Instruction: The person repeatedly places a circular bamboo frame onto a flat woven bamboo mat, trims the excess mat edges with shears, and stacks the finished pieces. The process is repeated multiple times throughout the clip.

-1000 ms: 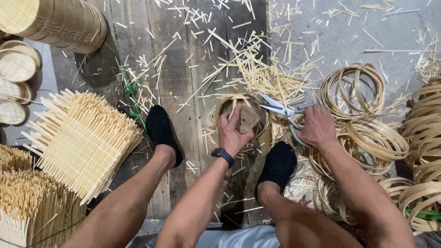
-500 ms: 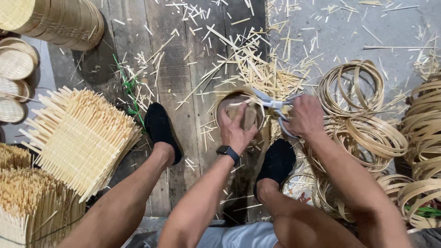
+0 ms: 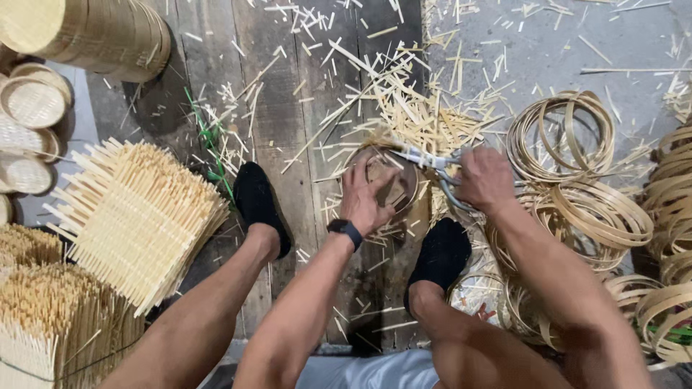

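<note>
Trimming appears to be the step in hand: the left hand [image 3: 366, 198] spreads its fingers over a small round woven basket [image 3: 393, 189] at frame centre, while the right hand [image 3: 484, 180] grips scissors [image 3: 432, 162] whose blades meet its upper rim. Turning the basket for the next cut would call for a steady left grip. Bamboo hoops [image 3: 569, 144] pile right; woven mats [image 3: 137, 216] stack left.
</note>
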